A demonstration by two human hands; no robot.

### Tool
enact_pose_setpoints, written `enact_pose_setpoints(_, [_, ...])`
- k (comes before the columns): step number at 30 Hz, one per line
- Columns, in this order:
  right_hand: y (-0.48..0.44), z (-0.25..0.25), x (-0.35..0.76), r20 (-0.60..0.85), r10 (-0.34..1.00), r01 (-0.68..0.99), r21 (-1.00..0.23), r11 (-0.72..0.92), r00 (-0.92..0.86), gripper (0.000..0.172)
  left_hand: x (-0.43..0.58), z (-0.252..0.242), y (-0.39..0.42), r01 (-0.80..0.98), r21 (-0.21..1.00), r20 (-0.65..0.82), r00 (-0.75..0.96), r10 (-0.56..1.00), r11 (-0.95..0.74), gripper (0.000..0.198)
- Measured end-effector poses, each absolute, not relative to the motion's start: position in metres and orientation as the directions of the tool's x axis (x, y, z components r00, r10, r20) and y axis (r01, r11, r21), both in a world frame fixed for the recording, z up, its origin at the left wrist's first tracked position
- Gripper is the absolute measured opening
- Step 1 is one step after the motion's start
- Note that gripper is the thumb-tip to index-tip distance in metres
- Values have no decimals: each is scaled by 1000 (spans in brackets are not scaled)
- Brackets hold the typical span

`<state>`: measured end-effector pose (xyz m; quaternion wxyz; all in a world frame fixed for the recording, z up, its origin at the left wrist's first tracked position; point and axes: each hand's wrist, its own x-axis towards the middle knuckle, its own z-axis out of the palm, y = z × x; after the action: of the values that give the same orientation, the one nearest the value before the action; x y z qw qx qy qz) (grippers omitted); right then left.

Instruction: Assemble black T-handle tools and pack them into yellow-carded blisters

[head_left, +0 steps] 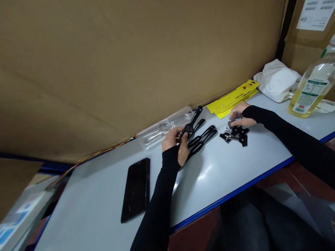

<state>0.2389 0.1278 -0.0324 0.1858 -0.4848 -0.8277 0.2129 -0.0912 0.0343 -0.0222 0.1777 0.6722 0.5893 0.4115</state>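
My left hand [176,141] is closed around a black clamp-like tool [192,123] and holds it up a little above the white table [91,226]. More black clamp pieces [203,138] lie on the table just right of that hand. My right hand [239,115] rests over a small pile of black parts and screws [236,134], fingers curled on a small piece I cannot make out. Both arms wear black sleeves.
A black phone [136,188] lies flat left of my left arm. Clear plastic packaging [167,126] and yellow cards [233,97] sit near the cardboard wall [115,58]. A white cloth [276,80] and an oil bottle [319,81] stand at right.
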Motion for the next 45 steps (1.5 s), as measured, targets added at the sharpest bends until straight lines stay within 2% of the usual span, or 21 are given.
enact_pose_setpoints(2, [129, -37, 240, 85, 871, 702, -557, 444, -484, 12, -84, -25, 32, 334, 927, 217, -106, 970, -171, 39])
enact_pose_setpoints(3, [130, -39, 241, 81, 868, 694, -566, 444, -490, 12, -79, -26, 30, 168, 979, 131, -101, 986, -113, 44])
enact_pose_setpoints(5, [132, -44, 243, 67, 868, 680, -593, 432, -493, 15, -69, -28, 25, -72, 997, -16, -24, 1000, 14, 51])
enact_pose_setpoints(8, [134, -48, 243, 68, 889, 630, -681, 373, -453, 18, -54, -32, 17, -230, 962, -136, 67, 988, 148, 53])
enact_pose_setpoints(12, [130, -36, 238, 133, 923, 540, -777, 323, -361, 21, -38, -38, 12, -327, 928, -168, 66, 984, 180, 57])
enact_pose_setpoints(15, [119, -17, 231, 151, 932, 421, -860, 288, -329, 28, -33, -39, 10, -377, 907, -181, 49, 982, 186, 60])
enact_pose_setpoints(19, [94, 6, 210, 140, 942, 190, -960, 205, -306, 48, -32, -36, 7, -408, 902, -133, 43, 990, 139, 53])
enact_pose_setpoints(21, [80, 12, 196, 140, 945, 64, -984, 166, -295, 56, -31, -34, 6, -411, 906, -96, 28, 995, 99, 50])
enact_pose_setpoints(23, [67, 12, 180, 169, 950, 14, -984, 179, -261, 56, -27, -34, 4, -419, 904, -82, 18, 996, 82, 50])
enact_pose_setpoints(28, [53, -9, 157, 338, 926, 173, -915, 365, -166, 34, -18, -36, 2, -452, 886, -110, 17, 994, 106, 66])
enact_pose_setpoints(33, [53, -22, 159, 459, 861, 352, -785, 509, -221, 18, -19, -43, 6, -434, 892, -127, 33, 991, 128, 48])
enact_pose_setpoints(36, [50, -20, 161, 516, 812, 431, -689, 583, -273, 12, -22, -45, 8, -398, 910, -134, -6, 991, 121, 51])
enact_pose_setpoints(39, [47, -17, 160, 532, 778, 410, -661, 629, -335, 12, -22, -43, 8, -364, 924, -154, -72, 986, 118, 52])
enact_pose_setpoints(45, [49, -19, 159, 484, 807, 357, -727, 586, -339, 16, -21, -35, 5, -298, 949, -149, -140, 979, 102, 50])
